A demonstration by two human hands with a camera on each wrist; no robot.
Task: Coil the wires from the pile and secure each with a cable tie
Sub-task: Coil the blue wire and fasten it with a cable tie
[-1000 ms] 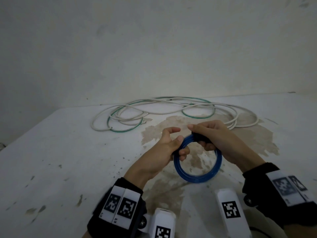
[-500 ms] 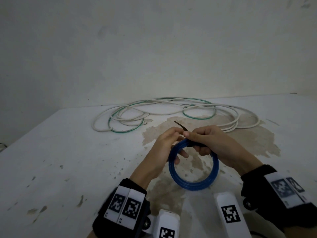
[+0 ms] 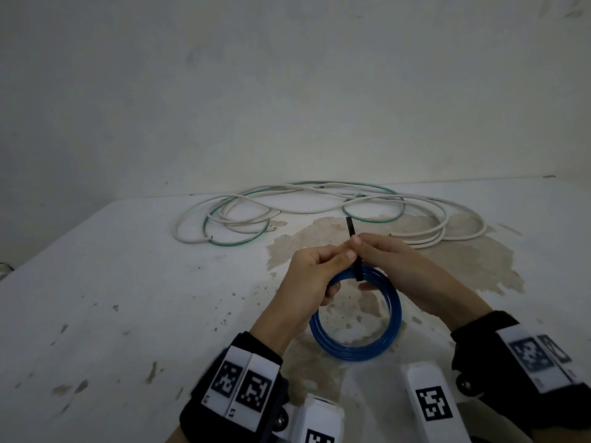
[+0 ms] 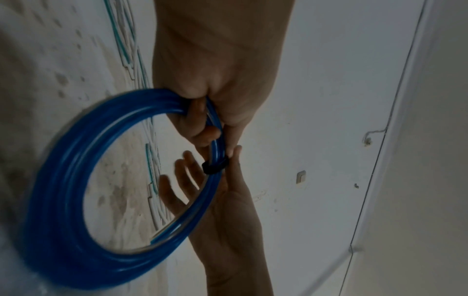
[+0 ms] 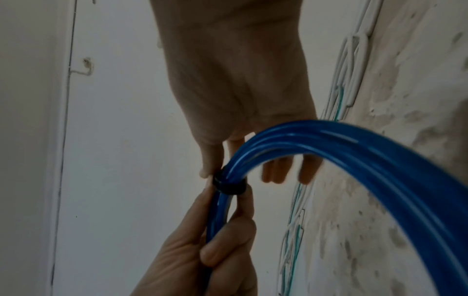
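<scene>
Left grip (image 3: 311,276): fingers curled round blue coil (image 3: 355,346).
Right grip (image 3: 393,266): pinching black cable tie (image 3: 354,251) wrapped round the coil.
Loose wires (image 3: 319,206): on tabletop (image 3: 112,282), beyond the coil.

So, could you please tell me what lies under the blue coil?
Through the blue coil only the stained table shows; the hands cover what lies under its top.

1. Head view looks forward and down from above onto the desk (image 3: 96,298) and far wall.
2. Each wrist view looks close along its own hand.
3. All three share the blue coil (image 3: 355,343) (image 4: 63,200) (image 5: 380,170).
</scene>
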